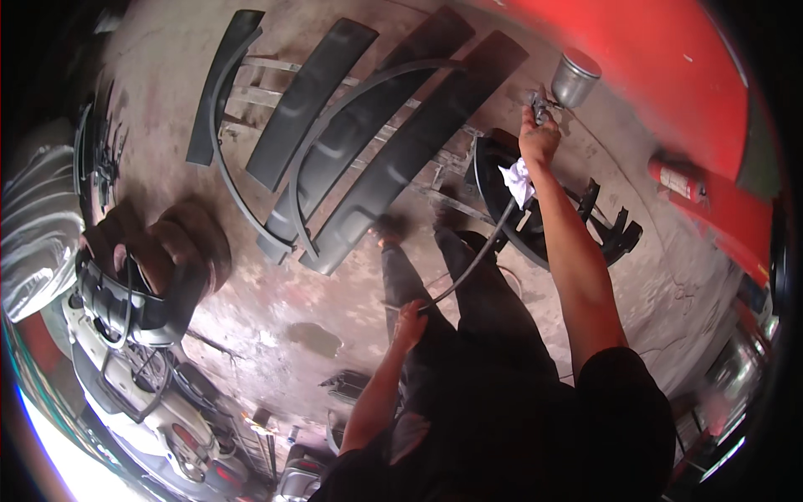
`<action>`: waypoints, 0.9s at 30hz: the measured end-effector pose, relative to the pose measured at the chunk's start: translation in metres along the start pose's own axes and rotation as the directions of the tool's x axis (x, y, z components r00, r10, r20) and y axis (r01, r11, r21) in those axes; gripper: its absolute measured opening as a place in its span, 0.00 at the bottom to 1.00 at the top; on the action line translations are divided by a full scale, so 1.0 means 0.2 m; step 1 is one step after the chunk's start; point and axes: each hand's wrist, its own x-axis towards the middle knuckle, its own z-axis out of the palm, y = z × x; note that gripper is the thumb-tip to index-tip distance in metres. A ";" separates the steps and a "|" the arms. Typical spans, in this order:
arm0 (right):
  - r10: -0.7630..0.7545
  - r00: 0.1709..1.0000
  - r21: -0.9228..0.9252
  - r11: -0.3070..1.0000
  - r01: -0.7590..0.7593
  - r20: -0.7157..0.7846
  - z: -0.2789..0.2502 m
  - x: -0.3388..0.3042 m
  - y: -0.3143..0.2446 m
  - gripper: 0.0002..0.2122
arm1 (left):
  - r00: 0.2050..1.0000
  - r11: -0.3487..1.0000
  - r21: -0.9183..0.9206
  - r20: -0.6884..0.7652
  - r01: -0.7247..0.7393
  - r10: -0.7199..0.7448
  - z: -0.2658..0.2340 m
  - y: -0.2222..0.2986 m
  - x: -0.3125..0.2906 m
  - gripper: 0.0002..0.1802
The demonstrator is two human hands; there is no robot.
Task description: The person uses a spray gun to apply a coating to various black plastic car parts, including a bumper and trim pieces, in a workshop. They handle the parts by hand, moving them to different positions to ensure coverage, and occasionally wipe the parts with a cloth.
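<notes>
My right hand (539, 138) is stretched forward, wrapped round a spray gun (540, 107) whose metal cup (577, 79) stands on its far right side. A whitish cloth or paper (518, 182) hangs below that wrist. From there a dark air hose (483, 253) curves down to my left hand (410, 322), which is closed on it beside my left thigh. Ahead of my legs lie several long dark panels (322, 105) on a slatted wooden rack (269, 63), with thin curved trim strips (219, 125) across them. A black curved car part (535, 238) sits under my right forearm.
A big red surface (661, 67) fills the far right, with a red fire extinguisher (679, 180) near it. To the left stand stacked tyres (196, 238), a black bumper-like part (138, 309), a scooter (146, 410) and a plastic-wrapped object (38, 234). A wet patch (316, 339) marks the floor.
</notes>
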 end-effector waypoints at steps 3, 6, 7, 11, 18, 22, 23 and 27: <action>-0.070 0.998 0.059 0.996 0.070 0.007 0.03 -0.08 -0.12 0.16 | 0.996 0.996 0.018 -0.015 0.090 -0.090 0.02 0.01 -0.06 0.17; -0.176 0.952 0.112 0.982 0.152 0.250 0.13 -0.25 -0.26 0.18 | 0.992 0.996 -0.007 -0.086 0.091 -0.091 0.02 -0.04 -0.18 0.15; -0.200 0.894 0.166 0.976 0.144 0.401 0.16 -0.33 -0.35 0.16 | 0.985 0.987 -0.012 -0.059 0.162 -0.162 0.02 -0.05 -0.21 0.15; -0.549 0.646 0.590 0.786 0.183 0.531 0.31 -0.58 -0.55 0.14 | 0.953 0.953 -0.024 0.039 0.301 -0.300 0.00 0.06 -0.23 0.13; -0.304 0.666 0.395 0.919 0.015 0.682 0.26 -0.28 -0.52 0.16 | 0.983 0.967 -0.183 0.066 0.179 -0.170 0.18 0.24 -0.11 0.11; -0.048 0.843 0.005 0.999 0.054 0.536 0.19 0.19 -0.25 0.21 | 1.000 0.965 -0.263 0.024 0.000 0.006 0.16 0.36 0.00 0.12; 0.026 0.880 -0.136 0.990 0.044 0.475 0.15 0.29 -0.19 0.21 | 1.000 0.959 -0.284 0.022 -0.007 0.014 0.10 0.45 0.02 0.12; -0.046 0.986 -0.361 0.927 0.102 0.160 0.05 0.42 -0.20 0.22 | 1.000 0.953 -0.303 0.005 0.000 0.002 0.04 0.56 0.05 0.14</action>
